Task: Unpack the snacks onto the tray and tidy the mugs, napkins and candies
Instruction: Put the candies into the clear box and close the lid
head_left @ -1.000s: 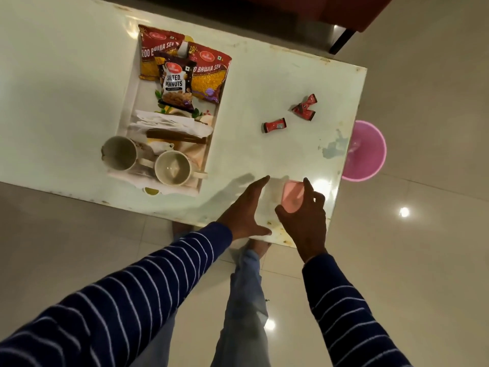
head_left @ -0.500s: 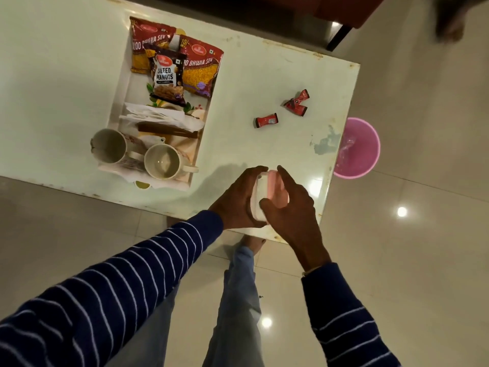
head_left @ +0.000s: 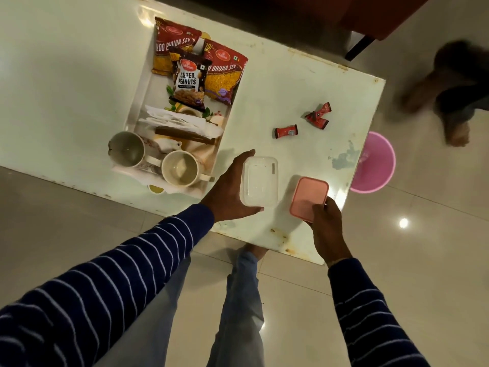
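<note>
Left hand (head_left: 229,190) at centre of frame, fingers and thumb wrapped round a clear plastic container (head_left: 260,181), lid off, seen from above, nothing visible inside. Right hand (head_left: 326,221) just right of it, pinching the near edge of a pink lid (head_left: 309,197), held apart from the container, tilted a bit; can't tell if the lid touches the table. Both over the near right part of the white table (head_left: 66,88).

Tray (head_left: 140,96) upper centre-left of frame, on the table. On its far end: two red-yellow Bhujia Sev packets (head_left: 225,78) side by side, w/ a dark Salted Peanuts packet (head_left: 188,82) lying across them. Mid-tray: white napkins (head_left: 180,121) w/ a brown strip-like thing on top, can't tell what. Near end: two cream mugs (head_left: 180,168), upright, mouths up, side by side, handles pointing right.

Candies: three red-wrapped ones on bare table, right of tray, above the hands. Single candy (head_left: 286,131) closer to centre; pair of candies (head_left: 318,116) touching each other, further right & up. All well apart from the tray.

Pink bucket (head_left: 375,165) on floor past the table's right edge. Blurred feet of another person (head_left: 449,102) upper right.
</note>
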Motion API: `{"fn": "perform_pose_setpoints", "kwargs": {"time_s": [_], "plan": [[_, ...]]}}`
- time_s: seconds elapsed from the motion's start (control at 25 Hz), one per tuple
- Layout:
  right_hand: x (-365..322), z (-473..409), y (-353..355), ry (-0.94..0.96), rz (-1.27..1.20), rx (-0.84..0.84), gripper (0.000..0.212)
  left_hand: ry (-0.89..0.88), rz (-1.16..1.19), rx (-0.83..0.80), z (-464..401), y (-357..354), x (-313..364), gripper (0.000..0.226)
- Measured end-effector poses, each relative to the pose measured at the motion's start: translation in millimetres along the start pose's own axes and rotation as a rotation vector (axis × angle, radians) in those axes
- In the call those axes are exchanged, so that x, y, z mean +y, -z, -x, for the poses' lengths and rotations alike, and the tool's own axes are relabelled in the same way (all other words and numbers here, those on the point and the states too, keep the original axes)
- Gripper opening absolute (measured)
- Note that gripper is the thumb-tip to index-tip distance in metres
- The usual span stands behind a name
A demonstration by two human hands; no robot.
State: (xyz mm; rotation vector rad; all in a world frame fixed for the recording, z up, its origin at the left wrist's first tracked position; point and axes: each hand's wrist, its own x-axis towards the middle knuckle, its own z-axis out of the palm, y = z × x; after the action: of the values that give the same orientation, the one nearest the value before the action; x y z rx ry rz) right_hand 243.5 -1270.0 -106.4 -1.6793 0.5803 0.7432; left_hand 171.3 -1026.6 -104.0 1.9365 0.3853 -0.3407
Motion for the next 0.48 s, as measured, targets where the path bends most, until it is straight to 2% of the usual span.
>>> {"fn": "perform_pose_setpoints", "kwargs": {"time_s": [0.12,0.24,0.32,0.4,0.48], "plan": [[10.1,-17.4,-0.8,-0.043,0.022,0.013,0.028,0.03,-0.003,-0.021,-8.9,6.5,-6.2,0.133],[6.2,-23.5,-7.9,0.037,0.512,0.269,0.04,0.038,-0.027,-0.061,-17.7,7.9,-10.2,0.132],[-8.1,-23.0,-17.8,0.269,0.772,0.358,0.048,0.052,-0.04,-0.071,-21.7,6.7,-10.0,0.128],[-29.2,-30.6,-32.2,0.498,0.883,0.273,0.049,0.061,-0.034,-0.065,-26.3,4.6,-9.6,0.125],[-52.8,-47.2,-51.8,0.63,0.994,0.121,0.051,0.072,-0.023,-0.05,-29.0,3.9,-7.8,0.121]]}}
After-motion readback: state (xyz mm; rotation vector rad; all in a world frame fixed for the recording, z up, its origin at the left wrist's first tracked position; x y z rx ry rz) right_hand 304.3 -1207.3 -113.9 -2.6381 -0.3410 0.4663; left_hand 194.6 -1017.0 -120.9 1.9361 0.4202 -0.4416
